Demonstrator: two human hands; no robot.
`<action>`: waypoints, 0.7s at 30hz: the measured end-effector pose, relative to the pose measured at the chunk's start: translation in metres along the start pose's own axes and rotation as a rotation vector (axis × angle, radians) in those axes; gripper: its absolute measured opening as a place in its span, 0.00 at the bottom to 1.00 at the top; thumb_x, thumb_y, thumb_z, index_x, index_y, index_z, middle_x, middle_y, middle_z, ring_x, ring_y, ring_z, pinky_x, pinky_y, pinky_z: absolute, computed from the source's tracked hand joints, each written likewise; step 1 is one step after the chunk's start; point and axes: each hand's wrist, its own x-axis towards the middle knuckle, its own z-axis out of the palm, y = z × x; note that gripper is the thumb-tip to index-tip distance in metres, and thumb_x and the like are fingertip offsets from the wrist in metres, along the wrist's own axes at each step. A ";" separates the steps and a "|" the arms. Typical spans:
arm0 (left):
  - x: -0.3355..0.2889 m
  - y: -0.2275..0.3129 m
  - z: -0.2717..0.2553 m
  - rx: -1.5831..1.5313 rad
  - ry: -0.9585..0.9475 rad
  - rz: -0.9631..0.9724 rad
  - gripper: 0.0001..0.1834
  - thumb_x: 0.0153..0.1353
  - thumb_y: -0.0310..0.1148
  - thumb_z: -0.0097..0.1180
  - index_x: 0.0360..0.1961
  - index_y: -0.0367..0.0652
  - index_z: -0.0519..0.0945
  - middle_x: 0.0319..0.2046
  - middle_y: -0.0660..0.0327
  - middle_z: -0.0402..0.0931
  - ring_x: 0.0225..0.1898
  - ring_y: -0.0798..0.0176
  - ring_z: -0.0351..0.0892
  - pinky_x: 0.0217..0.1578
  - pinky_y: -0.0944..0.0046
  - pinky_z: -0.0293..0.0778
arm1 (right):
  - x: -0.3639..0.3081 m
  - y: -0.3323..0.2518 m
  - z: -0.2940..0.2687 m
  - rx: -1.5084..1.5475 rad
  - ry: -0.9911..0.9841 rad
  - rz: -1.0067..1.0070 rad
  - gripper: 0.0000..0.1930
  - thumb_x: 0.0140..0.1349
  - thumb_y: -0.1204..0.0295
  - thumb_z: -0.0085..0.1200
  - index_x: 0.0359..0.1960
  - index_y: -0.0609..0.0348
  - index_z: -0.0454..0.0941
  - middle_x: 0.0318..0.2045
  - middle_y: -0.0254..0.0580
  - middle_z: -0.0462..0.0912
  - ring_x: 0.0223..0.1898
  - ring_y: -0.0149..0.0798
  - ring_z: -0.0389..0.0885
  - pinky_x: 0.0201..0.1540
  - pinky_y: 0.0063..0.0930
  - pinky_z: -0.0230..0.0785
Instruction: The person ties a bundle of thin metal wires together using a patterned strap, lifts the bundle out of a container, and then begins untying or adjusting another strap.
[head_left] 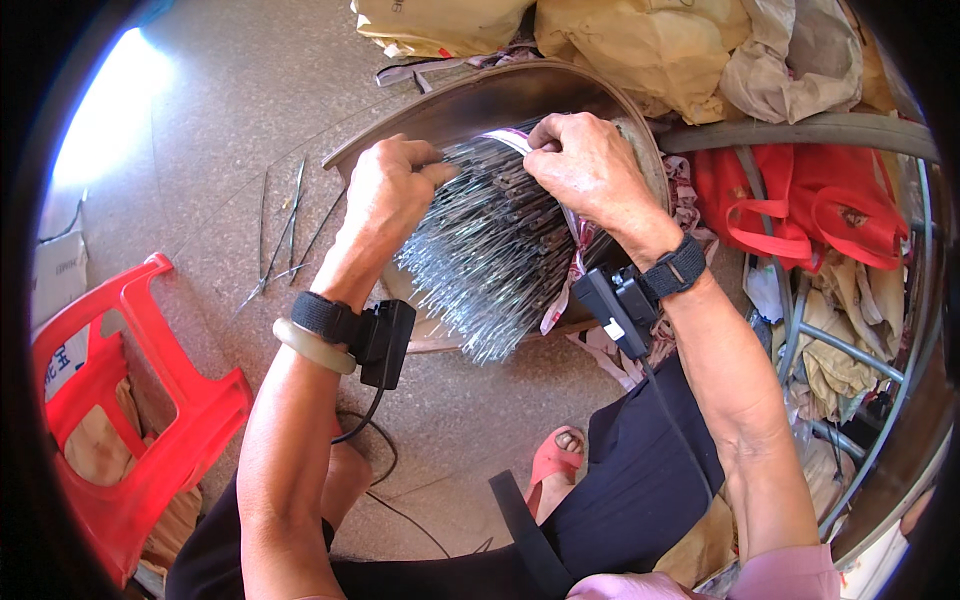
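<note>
Where the wire bundle lies: as I follow the remote feed, the wire bundle [490, 250] sits inside a brown tub [590, 95], its bright ends fanned toward the wearer's lower left.
Tub wall: curved around the far side, it probably keeps so many thin lengths from spreading.
Right hand: thumb and forefinger of the right hand [585, 165] look pinched on a patterned strip [508, 140] at the bundle's far edge; I take that grip as keeping the band snug.
Left hand: fingers of the left hand [392, 185] curl beside the bundle's left edge, perhaps steadying it; I cannot tell whether they grasp anything.
Strip's path: it vanishes beneath the right hand and shows again lower down; whether it circles the bundle, I can't see.
Wrist box: the right black box [615, 305] hides some of the tub.
Stray wires: several loose wires [290, 230] lie on the floor, left of the tub.
Picture rim: darkness cuts into the red stool [170, 340].
</note>
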 end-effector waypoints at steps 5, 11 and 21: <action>0.005 0.000 0.004 -0.032 -0.063 -0.047 0.14 0.55 0.33 0.65 0.39 0.33 0.86 0.32 0.51 0.83 0.34 0.58 0.82 0.39 0.61 0.75 | 0.000 0.001 0.004 -0.010 -0.026 0.027 0.17 0.47 0.65 0.52 0.28 0.69 0.83 0.25 0.63 0.81 0.31 0.60 0.83 0.40 0.45 0.75; -0.020 -0.003 -0.012 -0.039 0.109 0.022 0.21 0.58 0.37 0.65 0.49 0.33 0.83 0.38 0.52 0.84 0.39 0.61 0.82 0.44 0.63 0.75 | -0.008 0.005 -0.002 0.087 -0.007 -0.070 0.19 0.51 0.64 0.55 0.38 0.69 0.81 0.36 0.60 0.84 0.39 0.54 0.84 0.46 0.41 0.75; -0.068 -0.006 -0.004 -0.296 -0.163 -0.346 0.38 0.50 0.33 0.74 0.59 0.30 0.69 0.40 0.44 0.81 0.41 0.55 0.82 0.43 0.60 0.78 | -0.058 0.015 -0.013 0.111 -0.062 0.052 0.20 0.55 0.60 0.58 0.39 0.68 0.79 0.35 0.56 0.83 0.39 0.52 0.83 0.45 0.41 0.74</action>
